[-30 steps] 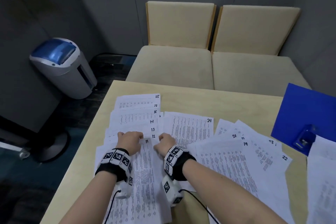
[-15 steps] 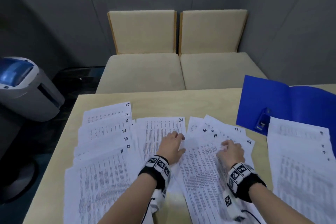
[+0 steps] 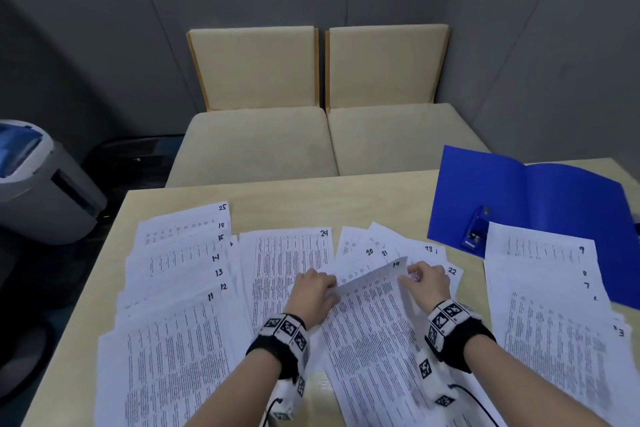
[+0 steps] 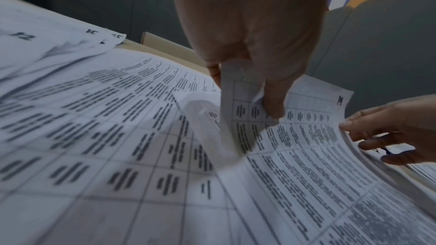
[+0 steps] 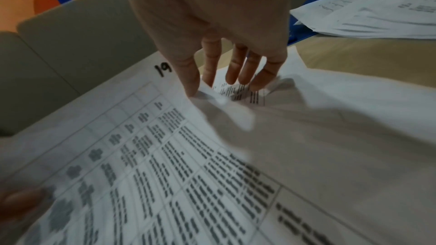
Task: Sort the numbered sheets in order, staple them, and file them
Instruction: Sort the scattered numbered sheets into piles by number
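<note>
Sheet 19 point(image 3: 372, 302) is laid with its long axis running away from the person, its far edge lifted off the fanned pages beneath, the handwritten "19" at its far right corner. Its far left corner is pinched between thumb and curled fingers of the left hand point(image 3: 313, 295). The right edge is touched by the thumb of the right hand point(image 3: 427, 282), whose loosely spread fingers point(image 5: 232, 70) rest on the page below. Neighbouring sheets are marked 20, 21, 22, 23 and 24 on the table point(image 3: 277, 198).
</note>
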Demonstrator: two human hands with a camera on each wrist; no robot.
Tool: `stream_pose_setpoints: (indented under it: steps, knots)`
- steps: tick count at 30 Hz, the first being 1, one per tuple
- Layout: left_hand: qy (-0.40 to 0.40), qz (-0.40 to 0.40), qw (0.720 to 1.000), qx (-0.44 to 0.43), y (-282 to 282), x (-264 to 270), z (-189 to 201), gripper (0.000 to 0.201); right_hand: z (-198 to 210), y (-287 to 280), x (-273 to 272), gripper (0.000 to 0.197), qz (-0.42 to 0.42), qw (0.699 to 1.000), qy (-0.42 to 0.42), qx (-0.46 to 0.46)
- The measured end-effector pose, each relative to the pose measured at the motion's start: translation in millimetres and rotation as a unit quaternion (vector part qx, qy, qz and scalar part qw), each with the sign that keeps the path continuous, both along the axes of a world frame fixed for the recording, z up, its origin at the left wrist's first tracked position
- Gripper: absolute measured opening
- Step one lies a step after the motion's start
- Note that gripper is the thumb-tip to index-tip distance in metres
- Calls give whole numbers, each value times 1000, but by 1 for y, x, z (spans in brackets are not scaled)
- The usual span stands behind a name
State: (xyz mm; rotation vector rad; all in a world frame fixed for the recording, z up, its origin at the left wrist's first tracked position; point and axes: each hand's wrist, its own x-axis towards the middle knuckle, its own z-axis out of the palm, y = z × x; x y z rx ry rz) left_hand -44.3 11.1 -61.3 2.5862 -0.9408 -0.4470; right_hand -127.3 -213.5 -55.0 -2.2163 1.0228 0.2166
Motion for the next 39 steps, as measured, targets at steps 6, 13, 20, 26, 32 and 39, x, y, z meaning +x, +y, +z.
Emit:
stream_pose_setpoints:
  steps: [6, 13, 20, 26, 32, 39]
  knots:
    - [3, 77, 997, 16, 13, -2, -13, 38, 3, -1, 12, 24, 26, 999, -17, 21]
    - [75, 148, 985, 56, 9, 21, -18, 75, 6, 5, 21, 20, 30, 999, 25, 31]
    - [168, 184, 968, -13, 12, 27, -13, 54, 1, 5, 31, 18, 46, 998, 32, 35]
    - [193, 188, 962, -42, 14, 26, -11, 55, -2, 6, 34, 14, 46, 998, 41, 28]
    - [263, 146, 951, -65, 21, 32, -7, 29, -3, 3, 36, 17, 37, 998, 41, 42]
    - [301, 111, 943, -89, 27, 38, 1, 14, -3, -2, 36, 30, 70, 995, 2, 74]
